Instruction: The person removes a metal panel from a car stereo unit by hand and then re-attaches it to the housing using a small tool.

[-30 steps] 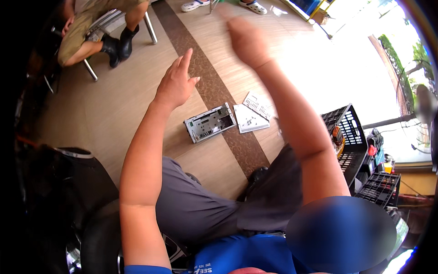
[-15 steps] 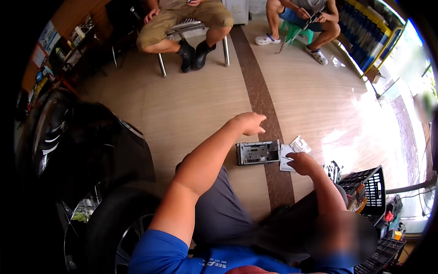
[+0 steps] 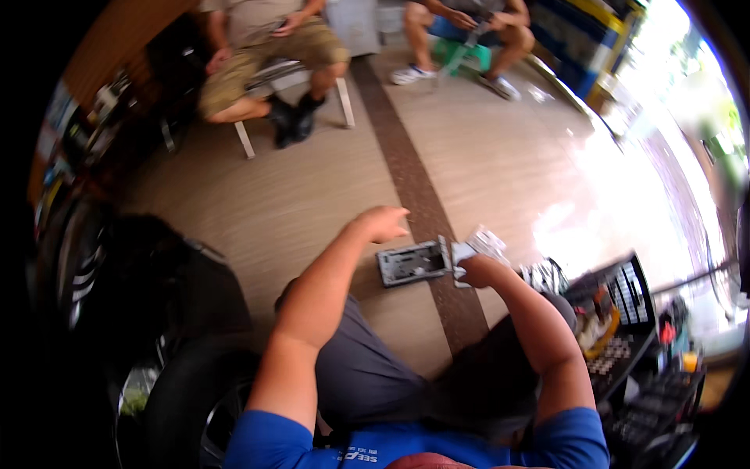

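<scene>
An open-topped grey metal casing [image 3: 410,263], rectangular and shallow, lies on the floor before my knees. Just beyond its far side my left hand [image 3: 385,223] hovers, fingers apart and holding nothing. My right hand [image 3: 482,271] is at a flat light metal plate [image 3: 462,251] beside the casing's right end, covering part of it. Blur hides whether those fingers grip the plate or only touch it. A pale, perforated-looking piece [image 3: 487,241] lies just past the right hand.
A black plastic crate [image 3: 631,291] with tools stands at my right. A dark car part and tyre [image 3: 183,375] crowd my left. Two people sit ahead, one on a metal-legged chair [image 3: 346,102], another on a green stool [image 3: 461,55]. A brown strip [image 3: 398,168] crosses the floor.
The whole view has shifted, so the casing and both hands appear further left. My right hand stays by the plate, its fingers now closer to the casing's right end. My left hand remains raised.
</scene>
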